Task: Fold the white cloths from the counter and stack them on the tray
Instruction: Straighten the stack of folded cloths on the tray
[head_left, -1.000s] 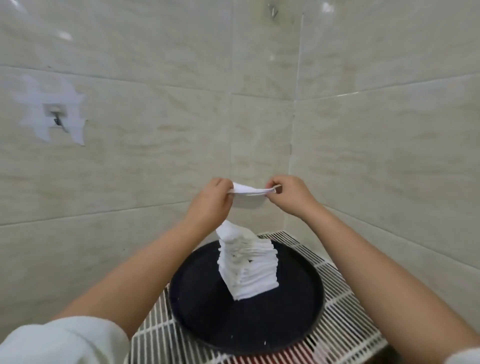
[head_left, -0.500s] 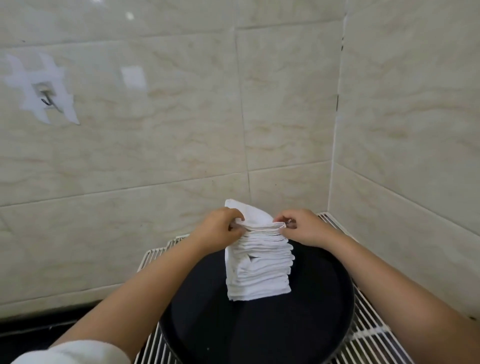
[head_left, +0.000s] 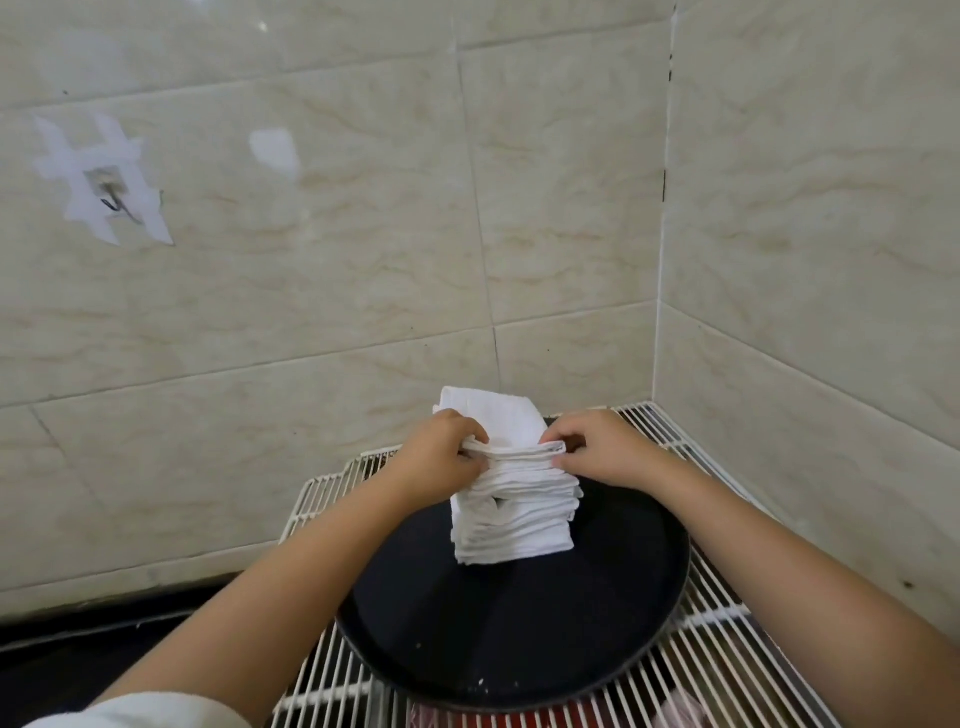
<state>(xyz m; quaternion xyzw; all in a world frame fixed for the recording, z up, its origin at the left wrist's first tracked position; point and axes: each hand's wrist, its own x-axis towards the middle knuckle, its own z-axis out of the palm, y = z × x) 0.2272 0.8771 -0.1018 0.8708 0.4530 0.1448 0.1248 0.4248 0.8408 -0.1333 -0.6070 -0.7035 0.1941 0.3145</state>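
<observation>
Both hands pinch the top folded cloth on the stack on the round black tray.

The tray (head_left: 519, 639), a dark shallow disc with a raised rim, sits on a white wire rack (head_left: 727, 670) in a corner of glossy beige marbled wall tile (head_left: 311, 291). Toward the tray's far side stands a tall, slightly uneven stack of white cloths (head_left: 514, 519), soft woven squares. The left hand (head_left: 441, 457) and right hand (head_left: 597, 452) each have a closed grip, fingers curled and pinching opposite ends of the top cloth (head_left: 498, 423), which lies on the stack.
</observation>
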